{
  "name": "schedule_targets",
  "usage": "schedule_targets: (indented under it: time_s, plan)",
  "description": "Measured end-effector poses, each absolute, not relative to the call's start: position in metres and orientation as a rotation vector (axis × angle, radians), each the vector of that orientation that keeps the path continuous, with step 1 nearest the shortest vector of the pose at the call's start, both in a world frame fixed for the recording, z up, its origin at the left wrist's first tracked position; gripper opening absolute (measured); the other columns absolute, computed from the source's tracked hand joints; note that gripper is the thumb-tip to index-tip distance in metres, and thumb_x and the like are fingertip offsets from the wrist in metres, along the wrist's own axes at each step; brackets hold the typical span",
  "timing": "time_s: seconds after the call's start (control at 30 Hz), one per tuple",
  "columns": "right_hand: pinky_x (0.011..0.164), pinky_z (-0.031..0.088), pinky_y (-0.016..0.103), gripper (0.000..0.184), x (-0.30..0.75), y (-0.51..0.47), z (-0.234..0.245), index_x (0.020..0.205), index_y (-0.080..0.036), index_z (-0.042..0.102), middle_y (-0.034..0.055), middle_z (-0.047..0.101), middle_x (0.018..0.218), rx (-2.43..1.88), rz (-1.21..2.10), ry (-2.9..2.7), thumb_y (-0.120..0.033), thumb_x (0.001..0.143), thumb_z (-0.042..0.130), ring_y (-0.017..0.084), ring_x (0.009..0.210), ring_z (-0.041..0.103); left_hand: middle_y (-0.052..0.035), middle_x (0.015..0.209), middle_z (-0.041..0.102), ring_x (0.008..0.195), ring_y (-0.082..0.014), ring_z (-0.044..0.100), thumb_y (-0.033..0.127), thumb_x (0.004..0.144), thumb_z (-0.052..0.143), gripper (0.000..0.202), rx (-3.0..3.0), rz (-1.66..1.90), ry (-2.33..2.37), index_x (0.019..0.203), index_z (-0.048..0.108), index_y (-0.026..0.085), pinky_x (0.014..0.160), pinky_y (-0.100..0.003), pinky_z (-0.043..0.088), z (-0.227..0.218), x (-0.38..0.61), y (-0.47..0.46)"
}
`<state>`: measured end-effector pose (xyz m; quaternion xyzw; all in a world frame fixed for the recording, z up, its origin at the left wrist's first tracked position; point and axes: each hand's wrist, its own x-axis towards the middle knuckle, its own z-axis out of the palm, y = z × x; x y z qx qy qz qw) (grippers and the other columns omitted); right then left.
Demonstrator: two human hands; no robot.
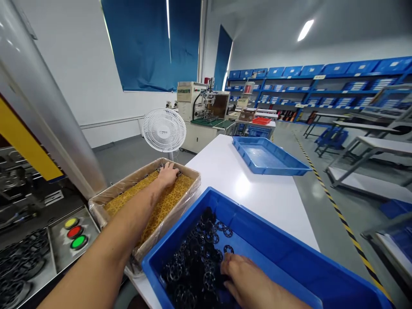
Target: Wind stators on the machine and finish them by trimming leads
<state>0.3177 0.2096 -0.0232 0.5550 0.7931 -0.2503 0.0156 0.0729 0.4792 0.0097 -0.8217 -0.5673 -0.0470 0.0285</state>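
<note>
Left hand (168,174), fingers together, presses yellow lattice (162,208) in carton (106,198). Right hand (249,281) among black rings (193,257) in bin (267,234); grip indiscernible. Fan (164,130) label illegible.

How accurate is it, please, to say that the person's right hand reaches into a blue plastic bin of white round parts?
Wrong in one respect: the head view shows black round parts, not white; the right hand does reach into the blue plastic bin.
</note>
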Motion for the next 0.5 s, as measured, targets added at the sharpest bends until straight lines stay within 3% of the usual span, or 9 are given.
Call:
schedule_targets:
  time_s: [0.13,0.37,0.5]
  plan:
    - [0.086,0.053,0.042,0.026,0.306,0.206,-0.003,0.101,-0.015,0.067,0.0125,0.070,0.105,1.731,-0.829,2.418,-0.010,0.077,0.057,0.029,0.096,0.068,-0.0105,0.130,0.058,0.110,-0.0252,0.061,0.033,0.091,0.060,0.036,-2.581,-0.244,-1.844,0.124,0.057,0.018,0.091,-0.048,0.053,0.009,0.076,0.482]
    - [0.087,0.053,0.038,0.025,0.310,0.210,-0.014,0.096,-0.017,0.067,0.0115,0.068,0.108,1.642,-0.718,2.603,-0.009,0.082,0.050,0.025,0.097,0.067,-0.0091,0.122,0.062,0.103,-0.0234,0.064,0.033,0.091,0.060,0.033,-2.840,-0.548,-2.105,0.120,0.059,0.017,0.086,-0.044,0.055,0.039,0.074,0.440]
    - [0.082,0.054,0.037,0.021,0.313,0.212,-0.021,0.093,-0.017,0.065,0.0116,0.068,0.097,1.569,-0.638,2.724,-0.012,0.084,0.047,0.024,0.090,0.068,-0.0072,0.109,0.067,0.091,-0.0193,0.067,0.033,0.086,0.067,0.035,-3.062,-0.987,-2.139,0.115,0.062,0.015,0.078,-0.038,0.057,0.061,0.041,0.353]
